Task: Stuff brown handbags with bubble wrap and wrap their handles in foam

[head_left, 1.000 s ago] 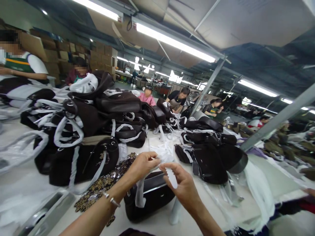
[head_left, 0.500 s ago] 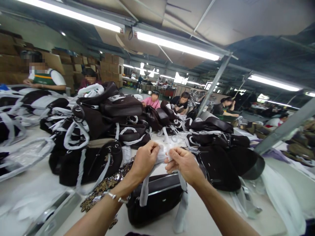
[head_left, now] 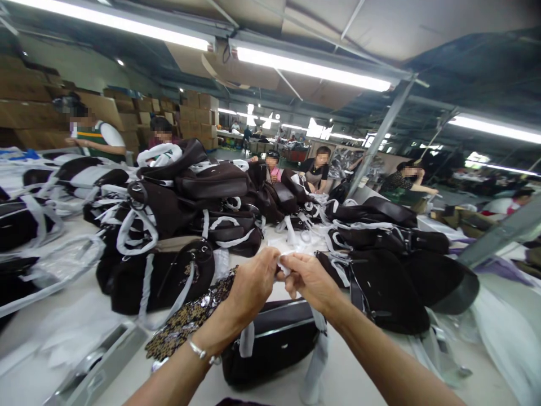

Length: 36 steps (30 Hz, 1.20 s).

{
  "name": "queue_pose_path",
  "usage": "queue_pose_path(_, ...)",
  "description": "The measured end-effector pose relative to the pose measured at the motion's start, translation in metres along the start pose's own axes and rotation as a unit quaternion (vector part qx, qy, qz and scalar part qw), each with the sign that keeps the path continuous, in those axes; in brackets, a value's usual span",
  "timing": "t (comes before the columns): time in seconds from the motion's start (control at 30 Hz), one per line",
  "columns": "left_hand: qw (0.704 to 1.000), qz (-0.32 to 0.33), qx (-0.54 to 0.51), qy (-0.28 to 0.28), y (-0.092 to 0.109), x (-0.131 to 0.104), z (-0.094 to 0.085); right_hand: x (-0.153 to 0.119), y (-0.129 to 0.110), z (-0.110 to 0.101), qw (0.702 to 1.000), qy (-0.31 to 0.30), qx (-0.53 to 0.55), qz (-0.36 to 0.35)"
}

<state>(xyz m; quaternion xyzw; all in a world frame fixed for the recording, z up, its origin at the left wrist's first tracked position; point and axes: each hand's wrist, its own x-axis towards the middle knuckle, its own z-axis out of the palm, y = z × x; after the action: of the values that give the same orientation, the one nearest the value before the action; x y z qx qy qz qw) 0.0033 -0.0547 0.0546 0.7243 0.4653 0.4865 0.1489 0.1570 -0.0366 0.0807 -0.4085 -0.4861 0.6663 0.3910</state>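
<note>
The dark bag point(head_left: 279, 349) sits on the worktop point(head_left: 355, 372) at six o'clock from the left hand point(head_left: 256, 285) and right hand point(head_left: 311, 279), with pale strips point(head_left: 319, 355) hanging near its ends. The hands meet above it, both pinching a small bit of white wrapping point(head_left: 284, 269) between thumb and fingers; whether this joins the bag is hidden. The step in hand looks like fingertip work on the wrapping, perhaps folding or fastening it. The next move seems to call for one hand steadying the bit while the other presses it, clear of the sequined piece point(head_left: 186, 321) at eight o'clock.
</note>
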Motion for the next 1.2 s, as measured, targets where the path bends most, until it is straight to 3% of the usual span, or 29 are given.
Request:
queue_pose_path(0.13, 0.998, -0.021, -0.062, -0.006, -0.002, -0.001, -0.002, -0.001, -0.002, -0.001, 0.998, -0.033, -0.045, -0.032)
queue_pose_path(0.3, 0.997, -0.031, -0.078, 0.004, -0.007, 0.000, -0.003, 0.002, -0.007, 0.000, 0.996, 0.022, -0.045, -0.075)
queue_pose_path(0.4, 0.997, -0.028, -0.074, 0.011, -0.010, 0.002, -0.003, 0.005, -0.018, -0.002, 0.993, -0.007, -0.095, -0.063)
queue_pose_path(0.53, 0.998, -0.006, -0.057, 0.007, -0.012, 0.005, -0.002, 0.008, -0.042, -0.010, 0.952, 0.014, -0.281, -0.120)
queue_pose_path(0.63, 0.999, 0.004, -0.053, 0.007, -0.012, 0.007, 0.000, 0.013, -0.053, -0.014, 0.925, -0.019, -0.353, -0.136)
queue_pose_path(0.7, 0.999, 0.007, -0.052, 0.004, -0.011, 0.008, 0.000, 0.016, -0.055, -0.014, 0.930, -0.047, -0.350, -0.106)
queue_pose_path(0.77, 0.999, 0.007, -0.053, 0.002, -0.011, 0.009, 0.000, 0.019, -0.051, -0.012, 0.931, -0.045, -0.342, -0.122)
queue_pose_path(0.93, 0.995, 0.038, -0.067, -0.055, -0.011, 0.009, 0.003, 0.028, -0.042, -0.006, 0.938, 0.059, -0.194, -0.280)
queue_pose_path(1.03, 0.992, 0.036, -0.089, -0.085, -0.008, 0.006, 0.006, 0.034, -0.041, -0.004, 0.942, 0.091, -0.119, -0.300)
queue_pose_path(1.13, 0.994, -0.013, -0.071, -0.088, -0.005, 0.004, 0.007, 0.034, -0.046, -0.002, 0.933, 0.094, -0.187, -0.295)
queue_pose_path(1.2, 0.990, -0.061, -0.101, -0.076, -0.006, 0.005, 0.007, 0.031, -0.051, 0.000, 0.910, 0.097, -0.268, -0.300)
